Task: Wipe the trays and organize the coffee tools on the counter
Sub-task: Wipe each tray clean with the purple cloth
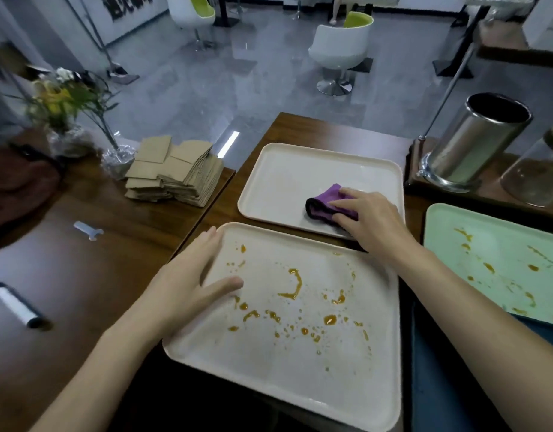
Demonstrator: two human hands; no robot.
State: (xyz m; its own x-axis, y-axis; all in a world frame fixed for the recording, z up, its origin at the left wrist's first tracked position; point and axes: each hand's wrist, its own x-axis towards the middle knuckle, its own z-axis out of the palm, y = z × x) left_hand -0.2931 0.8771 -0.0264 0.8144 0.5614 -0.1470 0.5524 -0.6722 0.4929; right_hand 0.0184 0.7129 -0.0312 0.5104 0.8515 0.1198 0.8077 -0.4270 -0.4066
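Folded purple cloth (323, 204) lies on the far cream rectangular plastic tray (287, 179), toward its near right corner. Right hand (370, 219) presses it down with fingers extended flat, not curled round it. That tray's surface appears clean (glare makes this uncertain). Near cream rectangular tray (269, 378), directly in front, carries scattered orange stains (292, 285). Left hand (191, 282) rests open on its left rim, thumb on the tray floor. Pale green tray (502, 269), to the right, is likewise stained. Stack of brown cardboard sleeves (175, 176) sits on the dark wooden counter (97, 213), left of the far tray.
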